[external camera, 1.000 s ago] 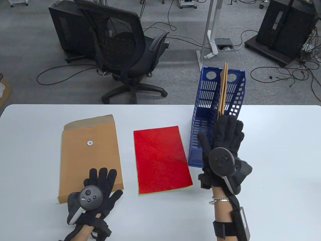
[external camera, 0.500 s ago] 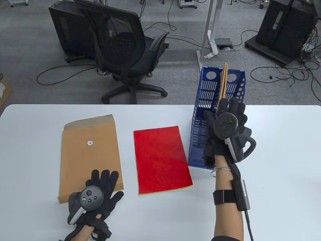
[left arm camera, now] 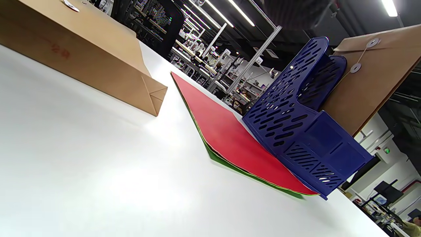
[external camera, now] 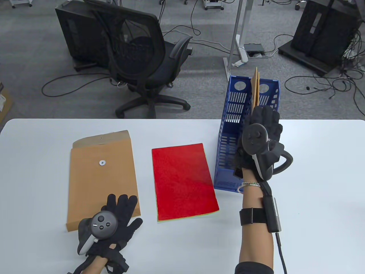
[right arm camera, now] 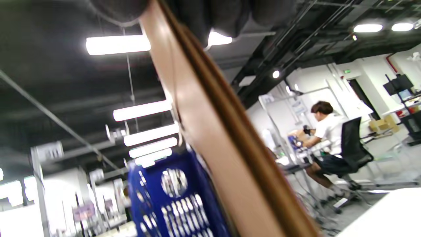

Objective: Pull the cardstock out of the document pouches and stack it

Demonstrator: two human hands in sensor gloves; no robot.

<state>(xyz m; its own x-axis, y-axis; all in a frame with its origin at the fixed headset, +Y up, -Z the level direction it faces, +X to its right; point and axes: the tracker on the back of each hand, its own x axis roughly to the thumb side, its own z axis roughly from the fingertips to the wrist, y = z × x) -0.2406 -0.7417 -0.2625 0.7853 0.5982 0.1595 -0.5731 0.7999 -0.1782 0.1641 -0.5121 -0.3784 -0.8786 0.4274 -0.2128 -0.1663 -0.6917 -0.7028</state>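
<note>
- At the blue file holder (external camera: 246,125), your right hand (external camera: 261,134) has moved up from the holder's near end over the last second and now grips the kraft pouches (external camera: 256,88) standing inside; the right wrist view shows fingers (right arm camera: 210,13) pinching their edge.
- Those pouches sit slightly higher than half a second ago, so the lift appears to have begun; more than one edge is in the pinch, so check that you draw only one.
- On the tabletop (external camera: 313,171), your left hand (external camera: 114,221) lies spread and flat, fingertips resting on the near corner of the flat kraft envelope (external camera: 102,177); it has barely shifted.
- Between envelope and holder, the cardstock stack (external camera: 184,181), red sheet on top with green beneath, is unchanged and awaits the next sheets.
</note>
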